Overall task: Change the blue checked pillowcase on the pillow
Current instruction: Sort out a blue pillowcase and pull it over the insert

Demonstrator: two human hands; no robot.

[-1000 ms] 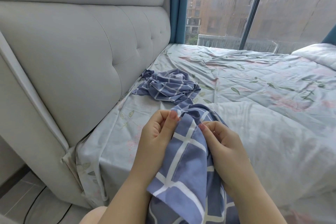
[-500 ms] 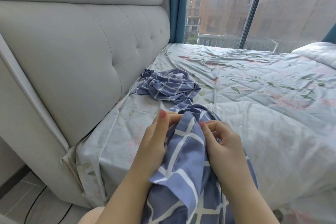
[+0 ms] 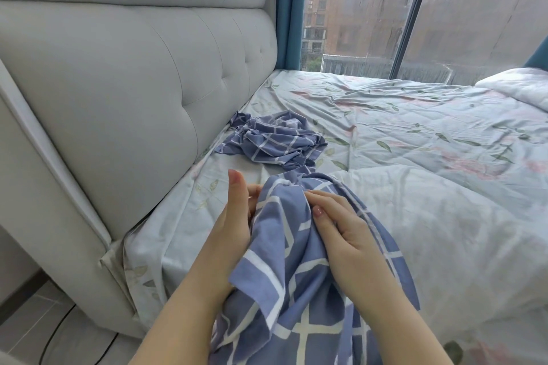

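- A bed [image 3: 385,115] with a leaf-and-flower sheet fills the view. A padded grey headboard [image 3: 133,83] stands on the left, with a rain-streaked window [image 3: 474,9] and a teal curtain [image 3: 292,9] behind.
- The blue checked pillowcase [image 3: 296,275] is held up between the two hands at the near edge of the bed, and its lower part hangs out of view.
- A fold of it appears to be gripped by the right hand [image 3: 341,234]: the thumb is pressed on the near face and the fingers are laid along the far side.
- The thumb of the left hand [image 3: 237,222] is raised straight and clear of the cloth. The fingers lie behind the fold, so it cannot be told whether a grip is kept there.
- A second earlier the top edge was pinched by both thumbs. The left pinch has since been let go, and the cloth has been drawn a little nearer.
- This is judged to be a change of hold while the hem or the opening is felt for, so no pillow has been covered yet.
- A narrow strip of the same cloth runs back to a crumpled checked heap [image 3: 275,139] beside the headboard, which has not moved. Whether heap and held cloth are one piece cannot be told.
- A white quilted bulk [image 3: 459,231] lies just right of the hands, and another white bundle [image 3: 516,86] lies at the far right. Which of them is the pillow is not clear.
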